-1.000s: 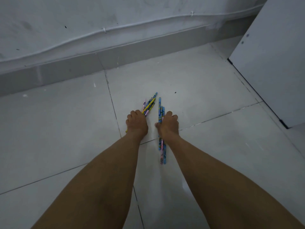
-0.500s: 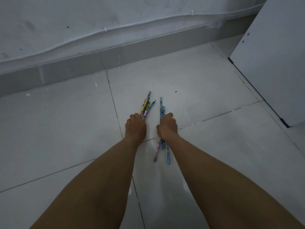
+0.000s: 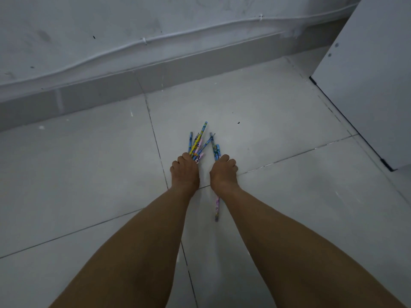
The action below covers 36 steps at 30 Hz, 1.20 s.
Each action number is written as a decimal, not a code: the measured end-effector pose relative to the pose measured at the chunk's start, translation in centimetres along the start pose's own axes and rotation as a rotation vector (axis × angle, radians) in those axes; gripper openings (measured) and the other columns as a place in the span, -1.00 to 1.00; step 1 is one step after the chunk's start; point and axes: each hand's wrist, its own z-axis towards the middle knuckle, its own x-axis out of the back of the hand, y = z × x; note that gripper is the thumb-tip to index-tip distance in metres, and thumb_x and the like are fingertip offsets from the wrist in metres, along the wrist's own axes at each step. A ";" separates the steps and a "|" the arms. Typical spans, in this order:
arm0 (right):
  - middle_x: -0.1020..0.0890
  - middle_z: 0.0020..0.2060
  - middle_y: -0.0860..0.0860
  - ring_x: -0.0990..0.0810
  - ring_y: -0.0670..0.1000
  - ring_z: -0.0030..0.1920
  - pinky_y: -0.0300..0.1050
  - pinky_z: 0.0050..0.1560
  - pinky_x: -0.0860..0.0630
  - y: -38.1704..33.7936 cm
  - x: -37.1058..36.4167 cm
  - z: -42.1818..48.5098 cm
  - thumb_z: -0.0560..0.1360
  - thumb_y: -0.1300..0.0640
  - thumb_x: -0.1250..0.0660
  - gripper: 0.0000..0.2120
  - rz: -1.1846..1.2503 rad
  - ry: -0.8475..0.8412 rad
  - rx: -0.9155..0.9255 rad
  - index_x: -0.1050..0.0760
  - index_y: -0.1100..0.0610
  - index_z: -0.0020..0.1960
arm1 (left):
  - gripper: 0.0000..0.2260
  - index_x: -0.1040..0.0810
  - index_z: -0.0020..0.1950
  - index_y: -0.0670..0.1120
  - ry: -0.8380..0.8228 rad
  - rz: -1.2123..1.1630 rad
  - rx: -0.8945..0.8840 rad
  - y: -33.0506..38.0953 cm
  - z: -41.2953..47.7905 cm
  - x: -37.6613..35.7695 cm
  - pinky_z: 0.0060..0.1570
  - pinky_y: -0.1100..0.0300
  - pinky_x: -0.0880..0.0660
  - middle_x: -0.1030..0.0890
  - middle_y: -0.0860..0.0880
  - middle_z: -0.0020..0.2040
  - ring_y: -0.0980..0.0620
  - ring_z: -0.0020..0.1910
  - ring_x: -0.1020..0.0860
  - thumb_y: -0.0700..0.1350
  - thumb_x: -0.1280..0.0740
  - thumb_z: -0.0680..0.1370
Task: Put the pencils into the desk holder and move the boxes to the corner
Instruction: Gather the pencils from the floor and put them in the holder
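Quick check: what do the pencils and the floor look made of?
The pencils: likely wood under a printed coating, judging by bright patterned shafts; cores unseen. The floor: seemingly glazed ceramic tile, pale grey, faint sheen, dark grout lines.

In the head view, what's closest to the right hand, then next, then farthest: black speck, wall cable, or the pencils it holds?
1. Pencils, held in the right hand.
2. Black speck, just ahead.
3. Wall cable, high behind.
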 end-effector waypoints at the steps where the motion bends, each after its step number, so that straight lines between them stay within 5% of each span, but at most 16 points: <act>1: -0.34 0.32 0.25 -0.37 0.19 0.30 -0.05 0.27 -0.35 0.1 0.0 0.0 0.59 0.29 -0.16 -0.64 -0.009 0.023 0.014 -0.20 0.33 0.36 | -0.78 -0.31 0.23 -0.26 -0.021 -0.052 0.016 0.0 0.0 0.2 0.08 -0.01 -0.42 -0.45 -0.24 0.19 -0.22 0.14 -0.48 -0.23 -0.12 0.61; 4: -0.39 0.29 0.25 -0.43 0.23 0.28 0.05 0.21 -0.40 0.9 0.4 -0.1 0.67 0.21 0.00 -0.71 0.002 0.085 0.036 -0.26 0.31 0.33 | -0.75 -0.28 0.25 -0.31 -0.054 -0.268 0.053 -0.3 0.2 1.0 0.10 -0.11 -0.41 -0.38 -0.29 0.24 -0.30 0.17 -0.46 -0.29 -0.12 0.58; 12: -0.50 0.15 0.28 -0.53 0.29 0.11 0.07 0.07 -0.43 2.7 2.6 0.2 0.65 0.14 -0.07 -0.76 0.242 0.017 0.129 -0.31 0.29 0.21 | -0.78 -0.25 0.22 -0.29 -0.127 -0.639 0.103 -1.6 -0.7 2.8 -0.02 -0.01 -0.42 -0.49 -0.36 0.15 -0.31 0.08 -0.52 -0.19 -0.12 0.63; 23: -0.47 -0.30 -0.01 -0.47 0.06 -0.24 -0.11 -0.36 -0.30 -0.3 7.0 -3.2 0.59 -0.21 -0.12 -0.57 0.587 0.170 0.262 -0.40 0.18 -0.08 | -0.67 -0.46 0.03 -0.18 0.161 -0.868 0.002 1.9 -3.4 7.6 -0.26 0.17 -0.36 -0.56 -0.14 -0.10 -0.13 -0.14 -0.52 0.10 -0.20 0.60; 31: -0.43 -0.41 -0.04 -0.41 -0.02 -0.38 -0.14 -0.38 -0.29 -3.6 16.8 -3.4 0.59 -0.23 -0.13 -0.60 0.678 0.294 0.446 -0.33 0.06 -0.24 | -0.88 -0.45 -0.12 -0.07 0.336 -1.137 -0.074 4.1 -2.1 16.4 -0.36 0.21 -0.37 -0.49 0.05 -0.35 0.03 -0.37 -0.46 -0.05 -0.25 0.58; 36: -0.36 -0.44 -0.03 -0.31 -0.05 -0.44 -0.14 -0.36 -0.29 -4.8 21.7 -3.1 0.58 -0.24 -0.13 -0.59 0.719 0.300 0.524 -0.24 0.00 -0.30 | -0.79 -0.36 -0.29 0.03 0.403 -1.156 -0.121 3.3 -0.8 21.8 -0.44 0.20 -0.36 -0.43 0.04 -0.42 0.04 -0.46 -0.40 -0.11 -0.24 0.53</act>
